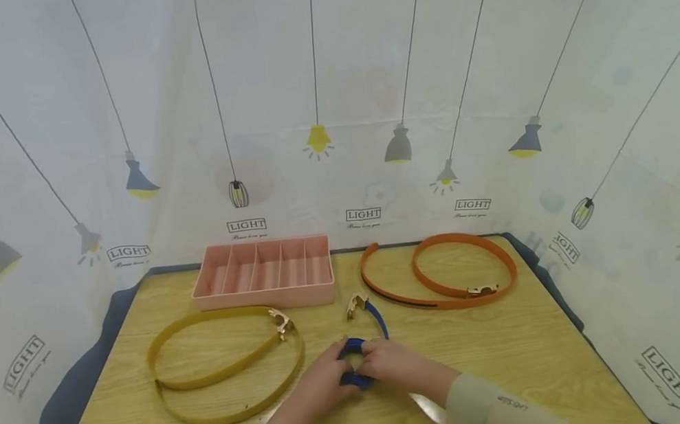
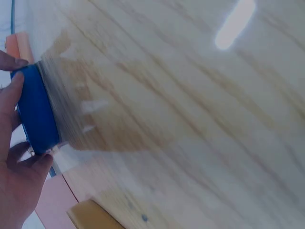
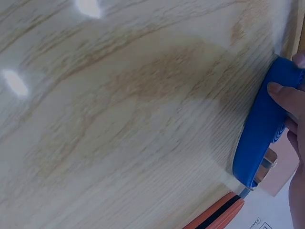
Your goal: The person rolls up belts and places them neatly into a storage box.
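Observation:
A blue belt (image 1: 377, 318) stands on its edge near the table's middle, most of it wound in a small coil. Its free end curves away behind the coil to a gold-coloured buckle (image 1: 357, 303). My left hand (image 1: 323, 381) grips the coil's left side, fingers and thumb bent about the blue band (image 2: 39, 112). From the right, my right hand (image 1: 393, 364) pinches the coil; in the right wrist view its thumb (image 3: 281, 93) lies against the outer band. Part of the coil is hidden behind the fingers.
A yellow belt (image 1: 214, 316) with a gold buckle lies in loose loops at left. An orange belt (image 1: 461, 236) lies looped at the back right. Behind the hands stands a pink divided tray (image 1: 265, 299). A lamp-printed curtain (image 1: 276, 73) surrounds the wooden table (image 1: 519, 373).

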A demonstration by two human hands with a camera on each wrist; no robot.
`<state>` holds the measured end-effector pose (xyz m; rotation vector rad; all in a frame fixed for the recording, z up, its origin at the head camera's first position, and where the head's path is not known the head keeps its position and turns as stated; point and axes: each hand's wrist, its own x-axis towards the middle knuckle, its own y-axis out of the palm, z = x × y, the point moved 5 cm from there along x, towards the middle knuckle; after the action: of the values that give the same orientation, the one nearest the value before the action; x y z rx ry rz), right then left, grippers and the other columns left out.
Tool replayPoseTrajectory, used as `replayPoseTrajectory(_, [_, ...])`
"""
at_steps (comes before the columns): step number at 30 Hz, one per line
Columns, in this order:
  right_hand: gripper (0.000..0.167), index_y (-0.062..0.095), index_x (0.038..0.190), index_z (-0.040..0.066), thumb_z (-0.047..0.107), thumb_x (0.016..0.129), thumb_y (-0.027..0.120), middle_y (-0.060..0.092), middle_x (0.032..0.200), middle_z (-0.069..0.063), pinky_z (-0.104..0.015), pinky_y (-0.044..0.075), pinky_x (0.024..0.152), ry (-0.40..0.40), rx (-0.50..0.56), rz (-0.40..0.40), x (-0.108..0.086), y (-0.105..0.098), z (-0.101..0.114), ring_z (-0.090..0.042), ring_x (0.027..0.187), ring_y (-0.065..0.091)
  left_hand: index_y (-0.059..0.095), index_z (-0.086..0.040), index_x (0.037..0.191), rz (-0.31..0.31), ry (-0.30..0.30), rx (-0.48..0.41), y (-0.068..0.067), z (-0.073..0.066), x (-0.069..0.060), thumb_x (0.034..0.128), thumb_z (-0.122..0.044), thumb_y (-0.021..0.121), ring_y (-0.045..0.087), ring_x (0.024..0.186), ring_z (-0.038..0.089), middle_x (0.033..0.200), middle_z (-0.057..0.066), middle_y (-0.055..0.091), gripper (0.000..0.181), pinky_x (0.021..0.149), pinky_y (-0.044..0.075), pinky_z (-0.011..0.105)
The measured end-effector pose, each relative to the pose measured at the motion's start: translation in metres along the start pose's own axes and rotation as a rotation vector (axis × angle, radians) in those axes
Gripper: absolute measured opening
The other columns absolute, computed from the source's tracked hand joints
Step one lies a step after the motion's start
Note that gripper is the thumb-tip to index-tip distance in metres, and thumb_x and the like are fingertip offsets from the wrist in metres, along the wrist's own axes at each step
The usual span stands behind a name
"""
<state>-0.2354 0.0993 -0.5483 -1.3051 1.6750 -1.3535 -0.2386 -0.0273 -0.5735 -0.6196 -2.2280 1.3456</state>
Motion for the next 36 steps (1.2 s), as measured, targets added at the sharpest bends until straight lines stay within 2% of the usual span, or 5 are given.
replayPoseTrajectory(3, [0.016, 0.073, 0.086, 0.024, 0.01, 0.078, 0.075, 0.066, 0.075, 0.015, -0.021, 0.04, 0.072, 0.004, 0.003, -0.026, 0.002, 0.001, 0.001, -0.008, 0.072, 0.043, 0.068, -0.014, 0.077, -0.054, -0.026, 0.023, 0.0, -0.001, 0.002, 0.0737, -0.035, 0.084, 0.055, 0.117, 0.039, 0.136, 0.027, 0.05, 0.026, 0.096, 0.047, 0.042])
replayPoseTrajectory(7, [0.017, 0.074, 0.087, 0.024, 0.01, 0.077, 0.076, 0.067, 0.076, 0.015, -0.022, 0.042, 0.073, 0.001, 0.009, -0.062, 0.0, 0.003, 0.001, -0.008, 0.075, 0.047, 0.064, -0.016, 0.072, -0.065, -0.054, 0.049, 0.001, -0.002, 0.004, 0.0719, -0.038, 0.083, 0.058, 0.113, 0.039, 0.134, 0.027, 0.053, 0.03, 0.093, 0.049, 0.042])
replayPoseTrajectory(15, [0.027, 0.073, 0.112, 0.023, 0.015, 0.086, 0.072, 0.068, 0.114, 0.011, -0.035, 0.044, 0.096, -0.008, 0.064, -0.028, -0.017, 0.008, -0.009, -0.016, 0.107, 0.056, 0.066, -0.017, 0.076, 0.037, -0.101, 0.04, 0.003, 0.002, 0.003, 0.0734, -0.04, 0.082, 0.057, 0.115, 0.035, 0.141, 0.02, 0.049, 0.028, 0.093, 0.048, 0.039])
replayPoseTrajectory(20, [0.032, 0.071, 0.116, 0.025, 0.013, 0.086, 0.071, 0.064, 0.123, 0.011, -0.038, 0.042, 0.1, -0.056, 0.029, -0.009, -0.022, 0.008, -0.014, -0.019, 0.116, 0.054, 0.065, -0.019, 0.074, 0.097, -0.079, 0.01, 0.001, 0.001, 0.001, 0.0739, -0.038, 0.082, 0.056, 0.119, 0.033, 0.143, 0.018, 0.048, 0.026, 0.093, 0.048, 0.037])
replayPoseTrajectory(36, [0.021, 0.077, 0.099, 0.028, 0.016, 0.083, 0.07, 0.068, 0.096, 0.019, -0.027, 0.042, 0.086, -0.075, 0.016, -0.107, -0.016, 0.006, -0.012, -0.009, 0.083, 0.045, 0.072, -0.019, 0.089, 0.117, -0.029, -0.032, 0.001, 0.002, -0.01, 0.0791, -0.04, 0.079, 0.062, 0.106, 0.024, 0.147, 0.013, 0.044, 0.024, 0.085, 0.05, 0.03])
